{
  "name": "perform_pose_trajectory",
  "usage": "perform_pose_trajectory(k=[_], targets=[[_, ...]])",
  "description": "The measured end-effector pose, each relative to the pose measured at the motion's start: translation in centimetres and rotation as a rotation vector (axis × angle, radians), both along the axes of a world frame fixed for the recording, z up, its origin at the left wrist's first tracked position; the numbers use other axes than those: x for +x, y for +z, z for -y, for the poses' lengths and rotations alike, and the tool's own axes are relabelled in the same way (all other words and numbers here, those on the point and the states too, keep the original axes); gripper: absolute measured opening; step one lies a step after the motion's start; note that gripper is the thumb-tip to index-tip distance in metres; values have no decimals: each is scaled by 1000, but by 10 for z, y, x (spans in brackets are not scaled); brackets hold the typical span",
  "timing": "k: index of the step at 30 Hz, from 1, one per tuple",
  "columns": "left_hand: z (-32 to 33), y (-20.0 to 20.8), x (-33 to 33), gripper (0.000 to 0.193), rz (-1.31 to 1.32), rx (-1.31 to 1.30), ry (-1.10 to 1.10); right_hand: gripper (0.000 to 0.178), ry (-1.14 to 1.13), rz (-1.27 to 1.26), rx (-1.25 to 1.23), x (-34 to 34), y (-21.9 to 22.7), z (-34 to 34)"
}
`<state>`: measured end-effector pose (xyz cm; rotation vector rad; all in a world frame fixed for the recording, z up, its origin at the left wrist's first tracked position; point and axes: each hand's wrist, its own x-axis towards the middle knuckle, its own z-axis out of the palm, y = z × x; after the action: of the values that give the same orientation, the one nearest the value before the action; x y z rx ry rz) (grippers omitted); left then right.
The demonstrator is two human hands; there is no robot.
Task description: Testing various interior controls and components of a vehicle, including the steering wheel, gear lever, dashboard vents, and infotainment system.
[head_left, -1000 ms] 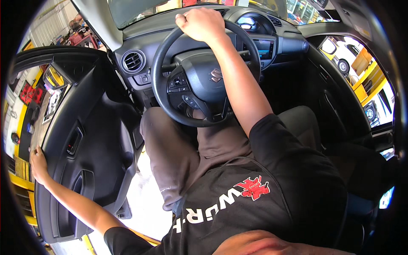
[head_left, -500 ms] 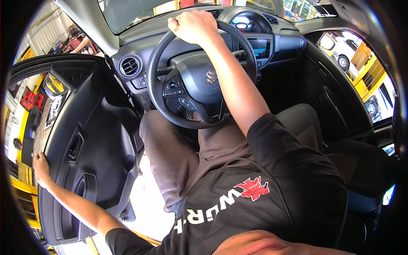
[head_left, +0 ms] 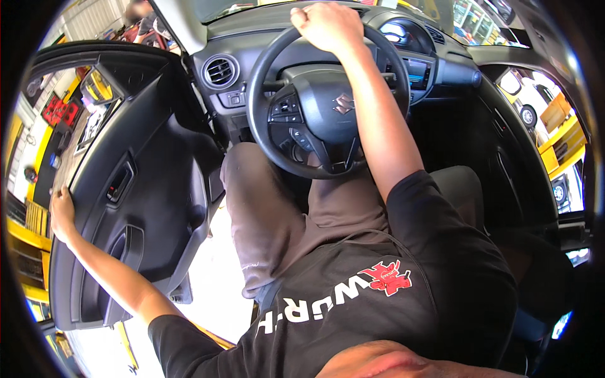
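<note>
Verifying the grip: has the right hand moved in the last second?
No: judged against the round air vent, the right hand stays atop the steering wheel; the whole view shifted.

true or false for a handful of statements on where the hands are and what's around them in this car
1. The right hand is at the top of the steering wheel. True.
2. The car door beside the person is closed. False: it stands open.
3. The left hand is at the edge of the car door. True.
4. Both hands are on the steering wheel. False: only the right hand is.
5. A round air vent sits left of the steering wheel. True.
6. The person wears white sleeves. False: the shirt has black sleeves.
</note>
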<state>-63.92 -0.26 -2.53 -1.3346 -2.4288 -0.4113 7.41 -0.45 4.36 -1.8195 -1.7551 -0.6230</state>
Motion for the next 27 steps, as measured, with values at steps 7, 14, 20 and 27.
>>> perform_pose_trajectory(k=[7, 14, 20, 27], targets=[[13, 1, 12, 65, -19, 28, 36, 45, 83, -7, 52, -13, 3, 7], [11, -2, 7, 65, -49, 54, 43, 47, 80, -23, 74, -15, 2, 8], [9, -5, 1, 64, -54, 53, 44, 47, 80, 10, 68, -14, 2, 6], [9, 0, 8, 64, -35, 31, 51, 50, 23, 26, 72, -3, -7, -6]])
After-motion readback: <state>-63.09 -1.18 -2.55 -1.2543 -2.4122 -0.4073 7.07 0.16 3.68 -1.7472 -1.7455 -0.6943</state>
